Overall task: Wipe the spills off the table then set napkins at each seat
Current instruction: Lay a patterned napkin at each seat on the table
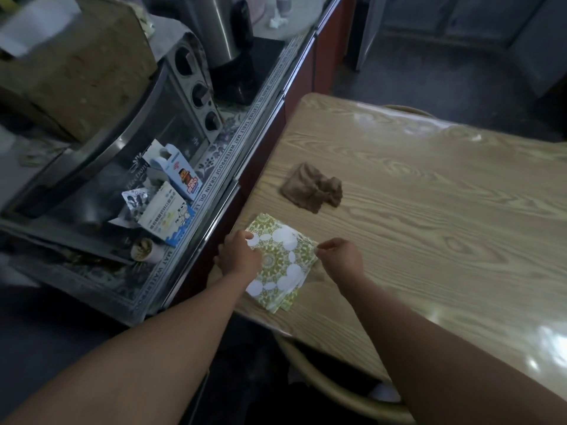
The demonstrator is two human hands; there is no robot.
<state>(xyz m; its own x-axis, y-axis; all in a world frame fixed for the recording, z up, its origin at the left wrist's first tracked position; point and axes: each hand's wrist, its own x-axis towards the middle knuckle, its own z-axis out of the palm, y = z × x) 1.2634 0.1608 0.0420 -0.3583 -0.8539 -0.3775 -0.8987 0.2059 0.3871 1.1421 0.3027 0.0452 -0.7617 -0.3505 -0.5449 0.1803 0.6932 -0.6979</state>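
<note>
Green-and-white patterned paper napkins [280, 262] are lying stacked just this side of the brown crumpled cloth [313, 188] on the wood-grain table [429, 210], directly between 2 hands, left hand [239, 256] gripping the left edge, right hand [340, 256] pinching the right corner.

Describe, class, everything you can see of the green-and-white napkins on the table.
The napkins are a small stack of thin, paper-like squares printed with green ornamental medallions and white circles. They lie flat, turned diamond-wise, near a corner of the wooden table, with their edges slightly fanned at the bottom. The left hand pinches the left edge and the right hand pinches the right corner.
</note>
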